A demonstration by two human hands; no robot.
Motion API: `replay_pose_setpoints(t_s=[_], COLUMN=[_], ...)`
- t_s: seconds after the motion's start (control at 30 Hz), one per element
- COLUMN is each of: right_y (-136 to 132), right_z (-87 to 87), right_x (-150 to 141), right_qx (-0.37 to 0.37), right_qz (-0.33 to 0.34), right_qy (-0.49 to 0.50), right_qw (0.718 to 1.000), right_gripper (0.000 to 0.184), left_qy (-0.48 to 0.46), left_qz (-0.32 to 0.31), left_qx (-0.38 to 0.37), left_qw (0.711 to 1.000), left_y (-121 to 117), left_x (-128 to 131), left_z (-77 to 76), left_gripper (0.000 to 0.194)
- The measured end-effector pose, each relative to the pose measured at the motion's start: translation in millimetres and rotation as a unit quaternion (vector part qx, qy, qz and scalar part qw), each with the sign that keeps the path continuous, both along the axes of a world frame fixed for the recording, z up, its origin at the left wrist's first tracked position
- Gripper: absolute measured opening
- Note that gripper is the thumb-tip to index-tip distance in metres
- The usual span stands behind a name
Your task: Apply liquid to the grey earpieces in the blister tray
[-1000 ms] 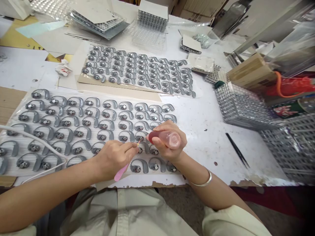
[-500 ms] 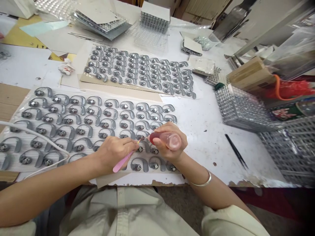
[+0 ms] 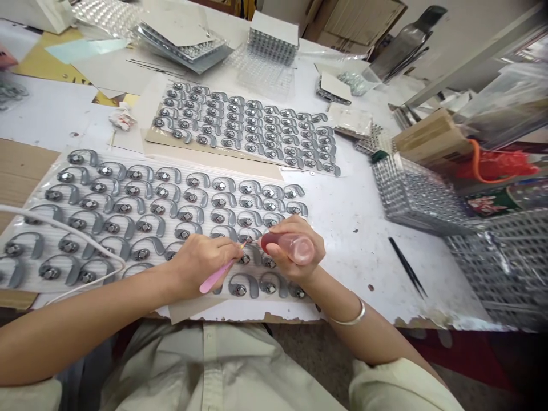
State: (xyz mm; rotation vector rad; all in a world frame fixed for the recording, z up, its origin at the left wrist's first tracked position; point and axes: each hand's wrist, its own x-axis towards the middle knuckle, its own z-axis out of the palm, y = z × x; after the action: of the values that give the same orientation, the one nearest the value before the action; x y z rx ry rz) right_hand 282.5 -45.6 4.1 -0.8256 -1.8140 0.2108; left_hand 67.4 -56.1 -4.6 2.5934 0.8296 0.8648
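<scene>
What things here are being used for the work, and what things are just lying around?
Being used:
left hand holding a pink-handled stick
right hand holding a pink bottle
grey ear-hook parts beneath them

Just lying around:
black tweezers
white cable
crumpled tissue

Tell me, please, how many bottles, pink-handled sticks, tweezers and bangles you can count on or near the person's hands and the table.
Translucent bottle: 1
Pink-handled stick: 1
Black tweezers: 1
Metal bangle: 1
Total: 4
</scene>
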Motion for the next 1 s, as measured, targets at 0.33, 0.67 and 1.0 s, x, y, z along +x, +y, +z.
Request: replay_pose_setpoints(t_s=[0.33,0.67,1.0], right_y=[1.2,1.1,-0.2], right_z=[-0.8,-0.8,-1.2], right_x=[0.3,-0.3,-1.7], right_qx=[-0.001,0.012,0.017], right_qz=[-0.008,-0.005,0.007], right_qy=[0.024,0.0,0.002], right_qw=[1.0,1.0,1.0], right_gripper=[0.015,0.016,0.016], left_qy=[-0.018,-0.032,-0.049], left_qz=[0.003,-0.004,-0.027], left_qx=[-0.04,-0.066,-0.122], left_qw=[0.999,0.997,0.991], left_y=[1.2,3.7,9.2], left_x=[1.1,-0.4,-2.0], left_z=[5.3,4.1,9.2], left_gripper=[0.018,0.018,0.019])
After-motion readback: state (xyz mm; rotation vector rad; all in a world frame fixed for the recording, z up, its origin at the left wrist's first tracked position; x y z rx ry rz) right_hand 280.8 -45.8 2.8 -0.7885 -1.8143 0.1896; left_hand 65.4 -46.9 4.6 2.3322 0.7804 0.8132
